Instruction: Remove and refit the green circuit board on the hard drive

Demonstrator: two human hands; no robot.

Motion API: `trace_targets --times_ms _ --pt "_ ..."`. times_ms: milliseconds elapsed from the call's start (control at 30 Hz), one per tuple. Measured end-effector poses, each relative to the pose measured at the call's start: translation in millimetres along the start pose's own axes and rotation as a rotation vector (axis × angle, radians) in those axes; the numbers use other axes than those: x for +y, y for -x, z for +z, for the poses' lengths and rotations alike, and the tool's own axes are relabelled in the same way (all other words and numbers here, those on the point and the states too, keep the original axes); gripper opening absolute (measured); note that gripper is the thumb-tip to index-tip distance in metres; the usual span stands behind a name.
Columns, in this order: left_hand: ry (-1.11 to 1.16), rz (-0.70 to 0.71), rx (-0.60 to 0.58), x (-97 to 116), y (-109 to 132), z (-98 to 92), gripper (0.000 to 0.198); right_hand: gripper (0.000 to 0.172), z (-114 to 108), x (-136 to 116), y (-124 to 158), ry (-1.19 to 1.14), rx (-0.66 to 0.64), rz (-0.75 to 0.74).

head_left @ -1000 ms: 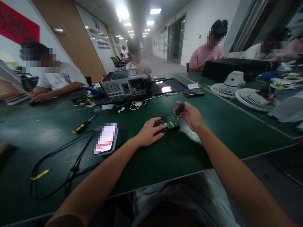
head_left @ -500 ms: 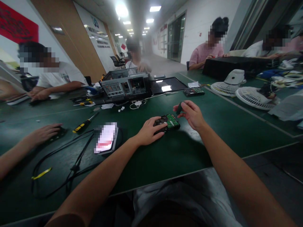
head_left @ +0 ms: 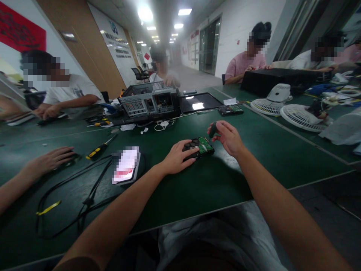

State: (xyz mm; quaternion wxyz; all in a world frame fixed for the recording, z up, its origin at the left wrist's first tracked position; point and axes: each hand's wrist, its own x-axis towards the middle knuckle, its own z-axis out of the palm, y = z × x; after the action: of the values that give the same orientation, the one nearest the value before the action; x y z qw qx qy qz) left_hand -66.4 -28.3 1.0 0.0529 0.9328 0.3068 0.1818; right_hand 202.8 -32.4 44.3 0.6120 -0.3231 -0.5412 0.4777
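A hard drive [head_left: 202, 146] with its green circuit board facing up lies on the green table [head_left: 231, 177]. My left hand [head_left: 177, 157] rests on the drive's left side, fingers curled over its edge, holding it down. My right hand [head_left: 228, 137] hovers just right of the drive, fingers pinched round the dark handle of a small screwdriver [head_left: 213, 130] that points down at the board.
A phone [head_left: 126, 165] and black cables [head_left: 84, 195] lie to the left. A co-worker's hand [head_left: 49, 160] rests near a yellow-handled screwdriver [head_left: 100, 148]. An open computer case [head_left: 150, 103], a second drive [head_left: 230, 110] and white fans [head_left: 284, 109] stand farther back. Several people sit around.
A co-worker's arm has come in from the left and settled on the table. My right hand with the screwdriver shifted slightly over the drive; my left hand stayed put.
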Motion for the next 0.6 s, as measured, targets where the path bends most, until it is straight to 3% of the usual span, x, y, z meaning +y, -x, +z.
trace_targets --times_ms 267,600 --pt "0.012 -0.010 -0.013 0.8 0.2 -1.9 0.052 0.030 -1.3 -1.0 -0.4 0.047 0.017 0.000" --pt "-0.006 -0.002 -0.001 -0.7 0.4 0.4 0.052 0.022 -0.4 -2.7 1.4 0.036 0.006 -0.014"
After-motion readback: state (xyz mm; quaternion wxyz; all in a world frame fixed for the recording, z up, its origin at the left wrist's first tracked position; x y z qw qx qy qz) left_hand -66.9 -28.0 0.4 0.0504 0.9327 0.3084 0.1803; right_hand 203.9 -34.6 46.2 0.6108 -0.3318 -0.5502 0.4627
